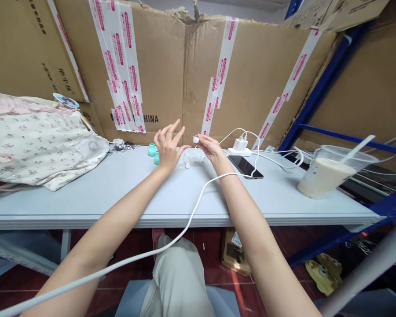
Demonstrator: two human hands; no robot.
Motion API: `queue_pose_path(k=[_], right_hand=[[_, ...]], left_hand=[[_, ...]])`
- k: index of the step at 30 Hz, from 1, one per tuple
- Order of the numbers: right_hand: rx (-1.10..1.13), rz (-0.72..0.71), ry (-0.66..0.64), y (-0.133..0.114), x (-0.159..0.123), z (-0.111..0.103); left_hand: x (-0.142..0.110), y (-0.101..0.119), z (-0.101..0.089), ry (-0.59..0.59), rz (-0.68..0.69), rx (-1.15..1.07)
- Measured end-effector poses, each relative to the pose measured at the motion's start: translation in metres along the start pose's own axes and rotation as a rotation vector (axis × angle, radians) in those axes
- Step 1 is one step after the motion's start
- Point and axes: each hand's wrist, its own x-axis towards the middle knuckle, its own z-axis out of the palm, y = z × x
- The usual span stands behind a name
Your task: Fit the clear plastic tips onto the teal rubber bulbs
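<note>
My left hand [168,147] is raised over the table with its fingers spread and nothing in them. Right beside it stand two small mint-green pots [152,150], one partly hidden behind the hand. Between the fingertips of my right hand [210,148] is a small white round piece [196,140], too small for me to name its kind. Below and between the hands, a small white object [186,163] rests on the tabletop; its details are blurred.
A white cable [198,207] crosses over my right forearm. Behind that arm lie a phone [246,167] and a white charger [240,145] on a power strip. A plastic cup of milky drink [326,176] stands right, a floral bag [42,141] left. Cardboard [161,66] walls the back.
</note>
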Motion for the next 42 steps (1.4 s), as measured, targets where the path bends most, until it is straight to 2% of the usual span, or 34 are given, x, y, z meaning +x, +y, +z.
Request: queue_pose_path(k=[4, 8, 10, 13, 16, 21, 26, 31, 36, 42], right_hand=[[-0.115, -0.14, 0.184, -0.006, 0.008, -0.024], [-0.509, -0.299, 0.248, -0.009, 0.012, -0.042], [-0.699, -0.332, 0.214, -0.008, 0.014, -0.045], [-0.864, -0.349, 0.138, -0.003, 0.014, -0.045], [-0.951, -0.338, 0.122, 0.002, 0.014, -0.045], [-1.013, -0.3, 0.129, 0.006, 0.011, -0.046], [-1.098, -0.266, 0.121, 0.005, 0.01, -0.05], [-1.248, -0.258, -0.033, 0.0, 0.006, -0.053], [-1.417, -0.197, -0.103, -0.006, 0.002, -0.052], [-1.437, -0.118, -0.21, -0.004, 0.004, -0.06]], left_hand=[[0.006, -0.014, -0.005, 0.024, -0.124, -0.045], [0.007, -0.029, -0.005, 0.094, -0.165, 0.026], [0.006, -0.035, -0.003, 0.102, -0.166, 0.048], [0.005, -0.038, 0.0, 0.075, -0.16, 0.018], [0.004, -0.036, 0.0, 0.009, -0.16, 0.01], [0.004, -0.033, -0.001, -0.087, -0.159, 0.125], [0.005, -0.037, 0.0, -0.04, -0.116, 0.141], [0.007, -0.042, 0.0, -0.06, -0.116, 0.118], [0.007, -0.048, 0.001, -0.042, -0.111, 0.11], [0.008, -0.05, 0.002, -0.053, -0.111, 0.079]])
